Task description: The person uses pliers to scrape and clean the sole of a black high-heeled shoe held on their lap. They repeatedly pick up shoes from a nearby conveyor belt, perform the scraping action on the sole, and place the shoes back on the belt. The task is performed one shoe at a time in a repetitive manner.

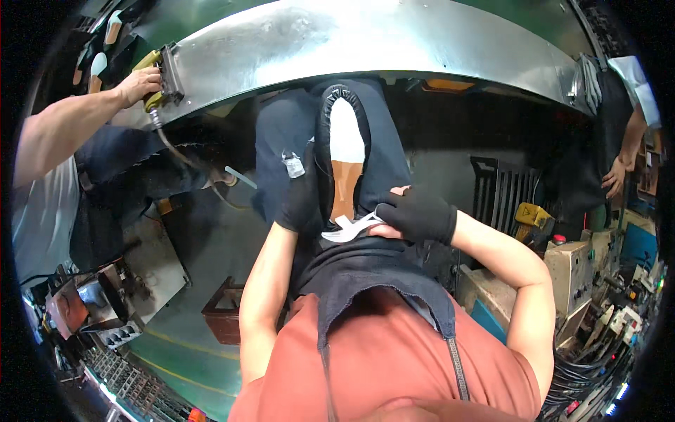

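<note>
On my lap lies a black shoe upper [325, 151], sole side up, its edge gathered in pleats round the toe. Its insole is white [346, 133] toward the toe and brown [346, 186] toward the heel. My left hand [301, 190], in a black glove, grips the left side of the shoe; some of its fingers are hidden. By the heel my right hand [416, 214], gloved with bare fingertips showing, is closed on a curved white piece [348, 230], whose exact kind I cannot make out. A small white tag [293, 165] is beside my left hand.
Ahead runs a shiny metal bench [351, 35]. At the left a co-worker's hand [140, 84] holds a yellow-handled tool [153, 100] with a hose. Another person's hand [617, 176] shows at the right, near machine boxes [569, 274]. A brown wooden box [223, 313] stands on the floor.
</note>
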Available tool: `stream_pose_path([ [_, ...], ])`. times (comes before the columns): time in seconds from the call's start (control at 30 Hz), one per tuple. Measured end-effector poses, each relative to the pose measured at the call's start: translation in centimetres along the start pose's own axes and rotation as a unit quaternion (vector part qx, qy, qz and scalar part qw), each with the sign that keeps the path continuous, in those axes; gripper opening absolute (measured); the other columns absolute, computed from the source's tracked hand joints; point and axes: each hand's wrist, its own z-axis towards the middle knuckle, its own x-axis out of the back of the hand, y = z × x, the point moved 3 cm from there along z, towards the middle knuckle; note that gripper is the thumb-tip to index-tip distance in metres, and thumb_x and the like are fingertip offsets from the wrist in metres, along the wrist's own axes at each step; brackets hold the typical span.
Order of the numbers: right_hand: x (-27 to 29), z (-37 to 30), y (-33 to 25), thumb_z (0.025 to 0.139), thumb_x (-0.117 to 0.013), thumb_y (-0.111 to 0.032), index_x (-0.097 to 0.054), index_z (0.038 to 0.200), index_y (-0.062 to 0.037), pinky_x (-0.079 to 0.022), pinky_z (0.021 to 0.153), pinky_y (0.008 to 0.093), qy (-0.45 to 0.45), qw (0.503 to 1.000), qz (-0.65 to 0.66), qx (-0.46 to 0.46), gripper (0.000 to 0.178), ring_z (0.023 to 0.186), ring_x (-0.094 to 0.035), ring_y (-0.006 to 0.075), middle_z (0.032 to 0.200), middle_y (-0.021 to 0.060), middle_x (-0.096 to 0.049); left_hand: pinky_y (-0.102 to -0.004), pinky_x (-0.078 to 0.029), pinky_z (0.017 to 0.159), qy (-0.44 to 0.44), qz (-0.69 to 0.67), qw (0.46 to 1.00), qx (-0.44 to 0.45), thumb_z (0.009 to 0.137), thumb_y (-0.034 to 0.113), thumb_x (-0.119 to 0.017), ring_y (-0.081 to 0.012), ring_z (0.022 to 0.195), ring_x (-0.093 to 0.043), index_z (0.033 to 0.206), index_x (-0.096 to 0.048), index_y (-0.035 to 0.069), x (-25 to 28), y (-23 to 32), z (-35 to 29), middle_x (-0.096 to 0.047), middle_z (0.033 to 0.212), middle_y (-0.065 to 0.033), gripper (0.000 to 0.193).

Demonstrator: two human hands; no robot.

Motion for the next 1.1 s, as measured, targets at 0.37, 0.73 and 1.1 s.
stream_pose_path([
  [0.37, -9.1, -6.0, 1.2, 0.099, -0.015, -0.061, -0.060, 0.073, -0.0050, -0.047, 0.067, 0.0315, 0.137, 0.667, 0.512, -0.523, 0.077, 0.062, -0.058, 0.0171, 0.063, 0.0057, -0.061, -0.0373, -0.033, 0.108, -0.006, -0.290, 0.956, 0.042, 0.071, 0.015, -0.080, -0.0252, 0.129, -0.042, 0.146, -0.024, 0.005, -0.3, 1.2, 2.5, -0.044, 0.138, -0.0123, 0.093],
  [0.73, -13.1, -1.6, 8.7, 0.091, -0.030, -0.071, -0.066, 0.085, 0.0024, -0.052, 0.062, 0.0319, 0.112, 0.546, 0.567, -0.606, 0.082, 0.060, -0.065, 0.0222, 0.066, 0.0141, -0.065, -0.0305, -0.051, 0.081, -0.110, -0.432, 0.888, 0.111, 0.088, 0.021, -0.063, -0.0173, 0.093, -0.061, 0.130, -0.047, 0.004, 12.8, 3.6, 34.8, -0.059, 0.107, -0.0075, 0.048],
  [1.1, -9.7, 5.0, 15.6, 0.094, -0.030, -0.068, -0.067, 0.067, 0.0055, -0.050, 0.065, 0.0292, -0.019, 0.526, 0.579, -0.623, 0.087, 0.064, -0.066, 0.0232, 0.065, 0.0173, -0.066, -0.0460, -0.027, 0.112, 0.029, 0.378, 0.902, -0.206, 0.082, 0.028, -0.060, -0.0483, 0.136, -0.027, 0.148, -0.019, 0.002, 5.1, 7.5, 48.9, -0.022, 0.147, -0.0343, 0.082],
])
